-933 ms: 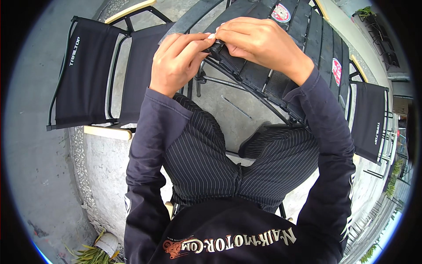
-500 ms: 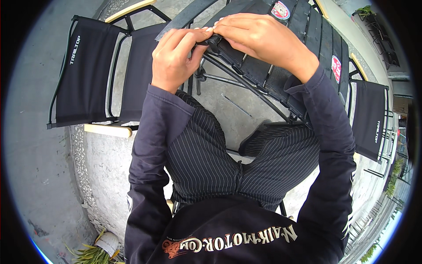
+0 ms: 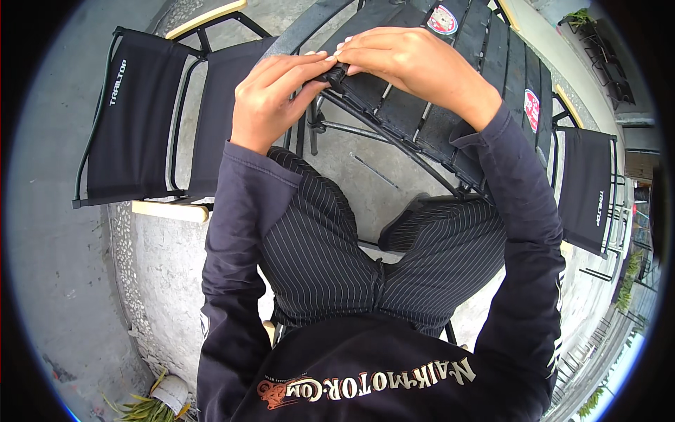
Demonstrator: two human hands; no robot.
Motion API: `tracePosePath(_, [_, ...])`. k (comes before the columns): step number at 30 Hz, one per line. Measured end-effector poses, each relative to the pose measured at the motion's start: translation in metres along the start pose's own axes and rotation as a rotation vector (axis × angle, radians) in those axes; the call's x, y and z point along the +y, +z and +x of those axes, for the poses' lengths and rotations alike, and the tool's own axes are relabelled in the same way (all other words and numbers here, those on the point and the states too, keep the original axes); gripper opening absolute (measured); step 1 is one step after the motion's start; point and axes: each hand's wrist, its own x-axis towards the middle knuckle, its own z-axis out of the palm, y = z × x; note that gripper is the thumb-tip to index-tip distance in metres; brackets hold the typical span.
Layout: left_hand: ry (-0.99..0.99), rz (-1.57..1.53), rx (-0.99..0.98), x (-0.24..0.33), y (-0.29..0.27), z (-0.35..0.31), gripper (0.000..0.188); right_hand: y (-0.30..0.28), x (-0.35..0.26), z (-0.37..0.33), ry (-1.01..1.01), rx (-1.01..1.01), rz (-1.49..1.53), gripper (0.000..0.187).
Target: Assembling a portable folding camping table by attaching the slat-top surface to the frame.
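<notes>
Both hands meet at the near left corner of a black slatted folding table [image 3: 450, 130]. A small black ribbed piece [image 3: 337, 74] sits at that corner; its kind is not clear. My left hand [image 3: 271, 95] is closed on it from the left, thumb below and fingers above. My right hand [image 3: 415, 63] arches over the table edge, its fingers pressed together and their tips on the same piece beside the left fingertips. The right thumb is mostly hidden under the hand. Below the top runs the table's black metal frame [image 3: 401, 144].
A black folding chair [image 3: 137, 119] with wooden armrests stands at the left, another black chair [image 3: 585, 186] at the right. A thin rod [image 3: 376, 172] lies on the concrete floor beneath the table. A potted plant [image 3: 169, 394] stands at the lower left. My knees are beside the table's near edge.
My left hand has shifted slightly down and left, its fingers straighter. The fingertips of both hands stay together at the corner, and more of the black ribbed piece shows.
</notes>
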Motion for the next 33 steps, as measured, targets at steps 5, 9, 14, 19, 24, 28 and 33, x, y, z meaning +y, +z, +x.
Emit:
tracePosePath(5, [0.107,0.012,-0.006,-0.003,0.001,-0.001,0.033,0.002,0.004,0.002,-0.01,0.066,0.08,0.023])
tracePosePath(9, [0.144,0.047,0.064,-0.004,0.006,-0.001,0.034,0.0,0.0,0.0,0.017,0.093,0.107,0.023])
tracePosePath(14, [0.08,0.165,0.065,0.002,0.005,-0.001,0.028,-0.003,-0.004,0.002,0.004,0.094,0.01,0.024])
tracePosePath(19, [0.0,0.24,0.072,0.006,0.008,-0.002,0.023,-0.004,-0.006,0.002,0.006,0.106,0.016,0.026])
tracePosePath(24, [-0.023,0.246,0.082,0.009,0.008,0.001,0.022,-0.005,0.002,0.001,0.018,0.118,0.115,0.027])
tracePosePath(28, [0.004,0.129,0.081,0.001,0.005,-0.001,0.024,-0.004,0.005,-0.002,0.0,0.061,0.109,0.027])
tracePosePath(33, [0.003,-0.016,-0.049,-0.003,-0.001,-0.004,0.031,0.0,0.024,-0.001,0.169,-0.078,0.316,0.029])
